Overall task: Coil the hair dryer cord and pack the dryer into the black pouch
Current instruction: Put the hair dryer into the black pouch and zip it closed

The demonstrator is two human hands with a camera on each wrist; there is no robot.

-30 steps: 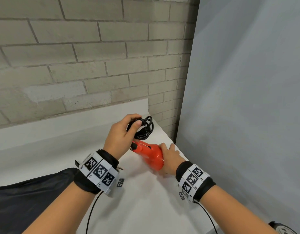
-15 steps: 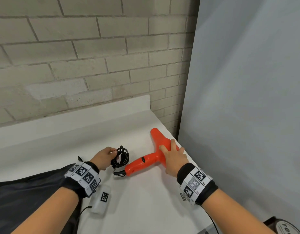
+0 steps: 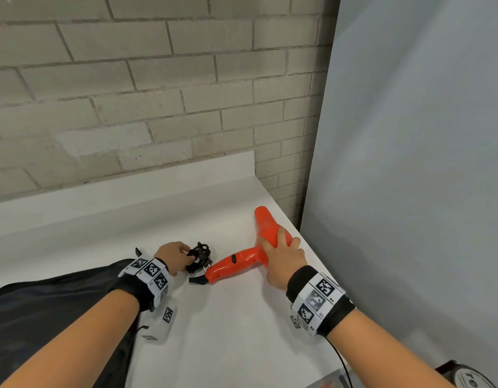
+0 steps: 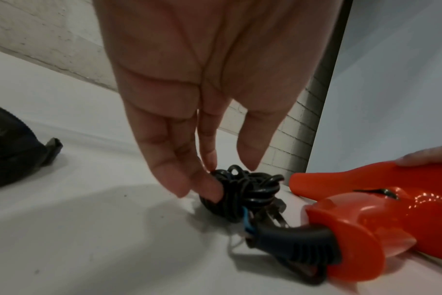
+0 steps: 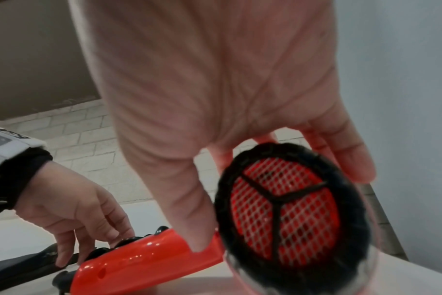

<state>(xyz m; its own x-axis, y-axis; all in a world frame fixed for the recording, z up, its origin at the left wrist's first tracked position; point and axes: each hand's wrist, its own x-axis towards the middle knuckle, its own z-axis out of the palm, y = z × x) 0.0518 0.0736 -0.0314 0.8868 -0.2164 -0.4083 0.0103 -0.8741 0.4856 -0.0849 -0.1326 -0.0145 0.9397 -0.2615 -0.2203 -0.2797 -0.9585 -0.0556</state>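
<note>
**Two hands settle the dryer and its coiled cord on the table**

One orange hair dryer [image 3: 249, 254] lies flat on the white table [image 3: 236, 331], its barrel under the right hand [image 3: 282, 257]. That hand's fingers [image 3: 281, 236] drape over the barrel, thumb against the handle, loosely wrapped around it; the wrist view shows the rear mesh grille [image 5: 285, 209] just below the palm. At the handle's end the cord [image 4: 242, 191] sits bundled in a tight black coil, touching the table. The left hand [image 3: 172, 254] hangs over it, fingertips [image 4: 209, 189] lightly touching the coil's near side, fingers nearly straight and not curled round it. Whether the coil is tied is hard to tell; a blue strip shows near the strain relief.

Behind the left wrist lies the black pouch [image 3: 54, 312], slack on the table, well apart from the dryer.

Coiling looks finished. Next the left hand would likely need to hold the pouch's mouth open while the right lifts the dryer, keeping the coil against the handle so it doesn't unravel.
</note>
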